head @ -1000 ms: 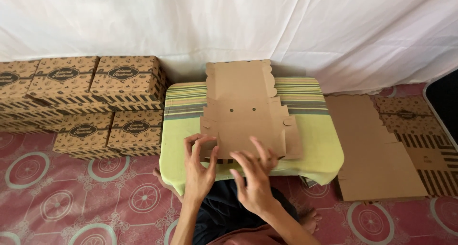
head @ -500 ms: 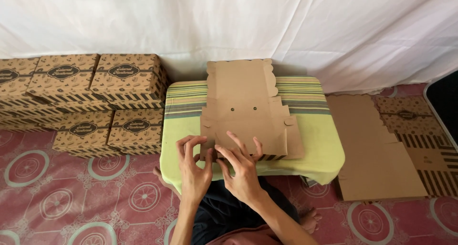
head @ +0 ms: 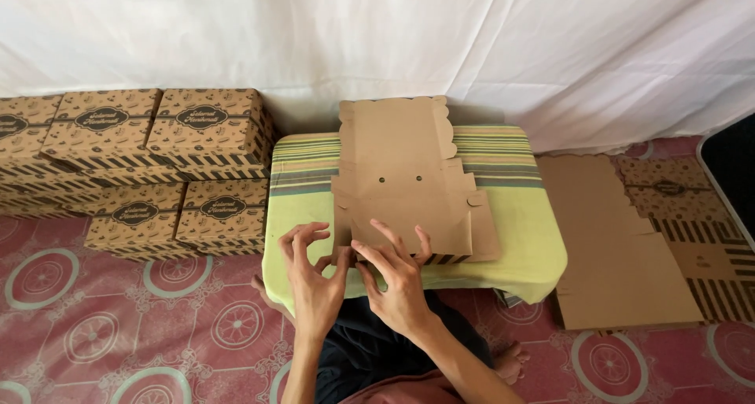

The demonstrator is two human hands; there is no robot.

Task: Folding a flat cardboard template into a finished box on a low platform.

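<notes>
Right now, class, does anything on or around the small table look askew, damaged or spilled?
Nothing stands out. The flat cardboard box blank lies on the cloth-covered table, both hands at its near edge; finished boxes are stacked neatly, spare blanks lie flat.

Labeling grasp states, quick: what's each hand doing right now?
Left hand: open, fingers spread, touching the near edge of the flat cardboard box blank.
Right hand: open, fingers pressing the same edge.
</notes>
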